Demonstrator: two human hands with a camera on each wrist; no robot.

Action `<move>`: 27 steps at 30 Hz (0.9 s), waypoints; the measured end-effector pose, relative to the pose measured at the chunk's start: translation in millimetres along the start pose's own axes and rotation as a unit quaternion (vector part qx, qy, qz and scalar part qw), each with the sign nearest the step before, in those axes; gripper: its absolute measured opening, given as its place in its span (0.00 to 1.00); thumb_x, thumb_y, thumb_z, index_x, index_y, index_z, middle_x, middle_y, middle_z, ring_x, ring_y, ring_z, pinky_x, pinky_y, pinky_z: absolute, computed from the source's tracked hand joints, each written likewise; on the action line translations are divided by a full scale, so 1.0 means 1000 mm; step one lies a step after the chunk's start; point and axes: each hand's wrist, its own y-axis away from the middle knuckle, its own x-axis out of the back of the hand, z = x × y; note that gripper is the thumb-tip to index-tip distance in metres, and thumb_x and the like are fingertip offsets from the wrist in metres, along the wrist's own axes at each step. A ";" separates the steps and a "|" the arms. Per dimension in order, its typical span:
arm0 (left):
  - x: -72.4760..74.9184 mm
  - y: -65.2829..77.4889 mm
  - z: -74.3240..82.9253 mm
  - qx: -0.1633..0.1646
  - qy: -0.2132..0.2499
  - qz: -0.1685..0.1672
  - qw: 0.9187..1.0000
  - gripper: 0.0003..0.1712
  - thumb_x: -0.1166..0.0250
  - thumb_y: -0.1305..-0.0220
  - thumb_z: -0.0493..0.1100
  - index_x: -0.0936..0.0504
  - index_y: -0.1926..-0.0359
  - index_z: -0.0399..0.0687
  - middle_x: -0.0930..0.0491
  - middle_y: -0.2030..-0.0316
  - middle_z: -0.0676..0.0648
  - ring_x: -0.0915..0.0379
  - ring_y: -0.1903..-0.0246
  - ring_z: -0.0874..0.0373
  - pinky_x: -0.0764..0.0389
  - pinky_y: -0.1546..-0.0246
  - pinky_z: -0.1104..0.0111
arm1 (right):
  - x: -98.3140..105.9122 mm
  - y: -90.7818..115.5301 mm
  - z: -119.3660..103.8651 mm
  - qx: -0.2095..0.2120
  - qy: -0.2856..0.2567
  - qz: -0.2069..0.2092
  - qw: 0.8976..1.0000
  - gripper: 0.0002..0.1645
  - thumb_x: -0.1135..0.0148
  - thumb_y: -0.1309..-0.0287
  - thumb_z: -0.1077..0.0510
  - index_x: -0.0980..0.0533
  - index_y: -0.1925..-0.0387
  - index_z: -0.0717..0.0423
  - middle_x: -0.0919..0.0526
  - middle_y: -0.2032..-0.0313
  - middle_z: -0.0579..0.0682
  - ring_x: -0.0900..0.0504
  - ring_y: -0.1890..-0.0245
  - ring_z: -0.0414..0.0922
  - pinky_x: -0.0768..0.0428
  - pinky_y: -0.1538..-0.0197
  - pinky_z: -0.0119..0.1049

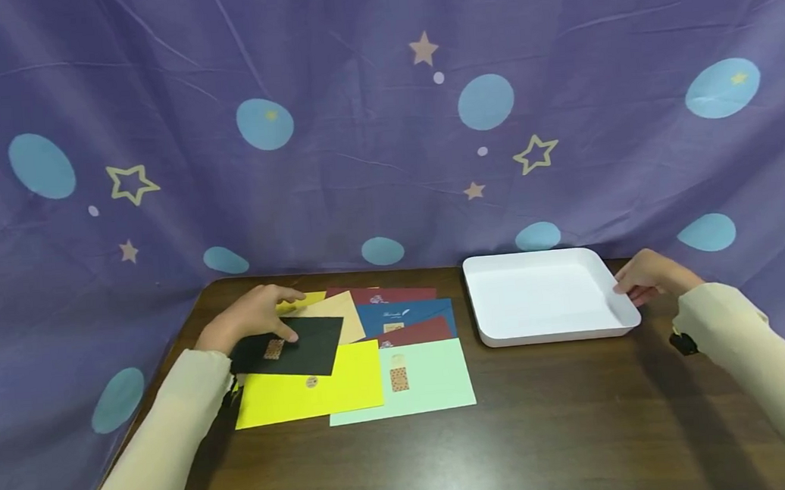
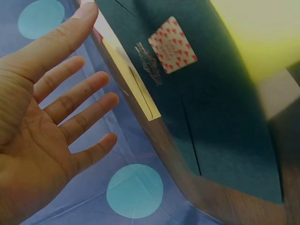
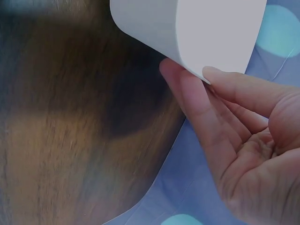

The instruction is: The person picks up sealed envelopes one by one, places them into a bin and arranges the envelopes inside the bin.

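Note:
My left hand [image 1: 255,315] is spread open at the far edge of a dark envelope [image 1: 313,340] with a small patterned sticker. Its thumb overlaps that envelope in the head view, and the left wrist view shows the fingers [image 2: 89,89] straight and apart, with nothing between them. With thumb and fingers, my right hand [image 1: 656,276] pinches the right rim of a white rectangular tray [image 1: 539,295]. In the right wrist view the thumb lies on top of the rim and the other fingers lie under it.
Under and beside the dark envelope lie a yellow envelope [image 1: 347,381], a mint green envelope [image 1: 436,378], a blue envelope [image 1: 431,314], a beige envelope [image 1: 343,317] and dark red ones. A purple curtain [image 1: 373,163] hangs behind the brown wooden table [image 1: 549,431].

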 end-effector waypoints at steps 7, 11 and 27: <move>0.000 -0.001 -0.008 -0.005 0.001 -0.007 1.000 0.43 0.19 0.51 0.36 0.25 0.33 0.35 0.23 0.37 0.30 0.30 0.36 0.31 0.24 0.39 0.41 | -0.007 0.009 0.000 -0.009 0.015 0.008 1.000 0.27 0.34 0.40 0.69 0.29 0.45 0.85 0.15 0.74 0.48 0.16 0.76 0.40 0.12 0.65 0.39; 0.000 -0.003 -0.011 -0.001 -0.006 -0.014 1.000 0.42 0.19 0.51 0.35 0.24 0.34 0.35 0.23 0.39 0.30 0.30 0.37 0.29 0.24 0.40 0.40 | -0.010 0.010 0.005 -0.008 0.007 0.015 1.000 0.27 0.33 0.40 0.68 0.28 0.45 0.84 0.15 0.73 0.48 0.15 0.75 0.41 0.12 0.65 0.39; 0.003 -0.003 -0.025 -0.002 -0.039 -0.012 0.999 0.35 0.19 0.52 0.34 0.20 0.41 0.30 0.15 0.49 0.33 0.22 0.48 0.34 0.19 0.46 0.43 | -0.015 0.017 0.015 0.014 -0.036 0.006 0.999 0.27 0.33 0.41 0.69 0.29 0.45 0.85 0.14 0.75 0.47 0.15 0.75 0.40 0.11 0.65 0.39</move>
